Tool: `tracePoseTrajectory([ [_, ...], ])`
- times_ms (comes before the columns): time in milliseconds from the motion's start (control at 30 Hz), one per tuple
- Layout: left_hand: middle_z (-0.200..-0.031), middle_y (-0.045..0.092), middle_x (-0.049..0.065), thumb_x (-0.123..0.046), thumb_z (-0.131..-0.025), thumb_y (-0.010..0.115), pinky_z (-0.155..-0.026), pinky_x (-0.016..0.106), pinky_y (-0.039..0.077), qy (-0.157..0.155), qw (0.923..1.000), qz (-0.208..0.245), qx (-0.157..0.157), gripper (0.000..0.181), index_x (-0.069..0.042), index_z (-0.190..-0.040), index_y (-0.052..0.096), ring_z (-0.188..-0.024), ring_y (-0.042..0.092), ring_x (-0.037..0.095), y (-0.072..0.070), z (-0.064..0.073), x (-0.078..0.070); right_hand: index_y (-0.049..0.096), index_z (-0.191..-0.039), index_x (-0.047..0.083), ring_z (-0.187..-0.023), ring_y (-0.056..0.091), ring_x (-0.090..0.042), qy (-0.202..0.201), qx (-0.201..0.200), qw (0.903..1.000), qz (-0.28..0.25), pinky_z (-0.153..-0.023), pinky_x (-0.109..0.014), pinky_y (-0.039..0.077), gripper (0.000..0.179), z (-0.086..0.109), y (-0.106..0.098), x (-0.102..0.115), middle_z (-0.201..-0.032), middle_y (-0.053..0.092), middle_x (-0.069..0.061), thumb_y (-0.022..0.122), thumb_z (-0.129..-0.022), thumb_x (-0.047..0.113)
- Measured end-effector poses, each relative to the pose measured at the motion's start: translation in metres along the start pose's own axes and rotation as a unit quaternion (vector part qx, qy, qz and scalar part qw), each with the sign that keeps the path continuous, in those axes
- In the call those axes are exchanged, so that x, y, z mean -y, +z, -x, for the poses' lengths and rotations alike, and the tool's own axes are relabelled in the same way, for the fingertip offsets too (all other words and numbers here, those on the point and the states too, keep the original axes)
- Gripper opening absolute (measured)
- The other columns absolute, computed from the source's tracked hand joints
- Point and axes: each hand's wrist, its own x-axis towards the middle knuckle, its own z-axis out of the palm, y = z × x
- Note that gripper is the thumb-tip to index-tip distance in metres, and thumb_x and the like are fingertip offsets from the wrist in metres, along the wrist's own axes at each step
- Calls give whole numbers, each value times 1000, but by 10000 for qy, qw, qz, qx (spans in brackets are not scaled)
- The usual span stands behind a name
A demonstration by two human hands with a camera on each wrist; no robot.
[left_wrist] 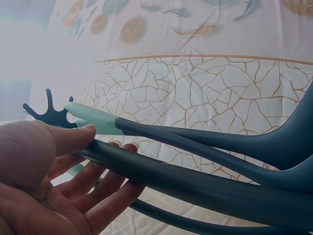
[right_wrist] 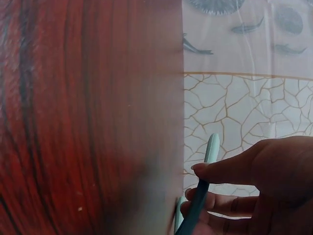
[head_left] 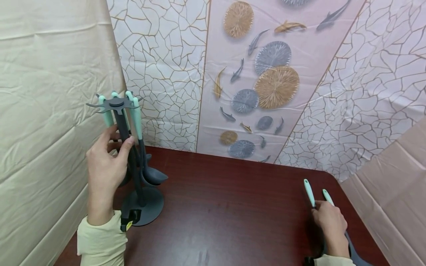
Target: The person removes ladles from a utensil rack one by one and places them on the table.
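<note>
A dark utensil stand (head_left: 141, 197) with a round base and a hooked top rises at the left of the table. Several mint-handled utensils hang from it, among them a ladle (head_left: 154, 176). My left hand (head_left: 108, 162) grips the stand's post (left_wrist: 161, 176) below the hooks, thumb on one side and fingers on the other. Far to the right, my right hand (head_left: 330, 221) pinches a kitchen utensil (right_wrist: 196, 203) by its dark shaft just under the mint handle (head_left: 309, 193); its head is hidden behind the wrist. Beside that hand lies a second mint-handled utensil (head_left: 328, 196).
The dark red wooden table (head_left: 213, 214) stretches between both hands. A beige cloth wall (head_left: 50, 111) stands close on the left, another beige cloth (head_left: 392, 177) on the right. Behind the table hangs a patterned curtain (head_left: 166, 74) with fish and round leaves.
</note>
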Motion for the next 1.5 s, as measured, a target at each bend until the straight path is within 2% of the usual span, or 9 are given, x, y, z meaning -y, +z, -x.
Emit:
tracePoseTrajectory([
  [600, -113, 68, 10, -34, -103, 72, -75, 6, 44, -116, 9999, -4, 60, 45, -20, -146, 64, -102, 74, 27, -1, -2, -1, 70, -134, 7, -93, 64, -53, 42, 147, 9999, 46, -63, -61, 49, 45, -1, 4, 0, -122, 62, -38, 61, -90, 11],
  [900, -112, 68, 11, -32, -103, 72, -74, 6, 44, -2, 10000, 39, 38, 45, -19, -145, 64, -100, 74, 29, -2, -1, 1, 65, -137, 1, -104, 61, -57, 28, 663, 9975, 244, -72, -65, 51, 45, -5, 6, 3, -131, 58, -39, 56, -93, 8],
  [1033, -112, 68, 11, -32, -103, 71, -74, 6, 44, -23, 10000, 5, 92, 45, -19, -146, 64, -101, 74, 29, -2, 0, 1, 64, -137, -2, -105, 62, -55, 9, 857, 9956, 373, -75, -67, 52, 44, -6, 9, 4, -131, 59, -39, 56, -95, 7],
  [1300, -114, 69, 10, -35, -103, 71, -75, 8, 45, -93, 9999, 11, 111, 46, -20, -146, 64, -101, 74, 28, -1, -2, 0, 65, -135, -2, -103, 63, -53, -63, 671, 9970, 389, -73, -66, 52, 43, -4, 7, 6, -127, 60, -39, 57, -93, 6],
  [1500, -114, 69, 11, -35, -103, 71, -75, 8, 45, -107, 9999, 5, 113, 47, -20, -147, 63, -101, 74, 29, -1, -2, 1, 65, -134, -1, -101, 63, -52, -30, 680, 9969, 404, -72, -64, 52, 42, -4, 7, 7, -127, 60, -39, 57, -93, 6],
])
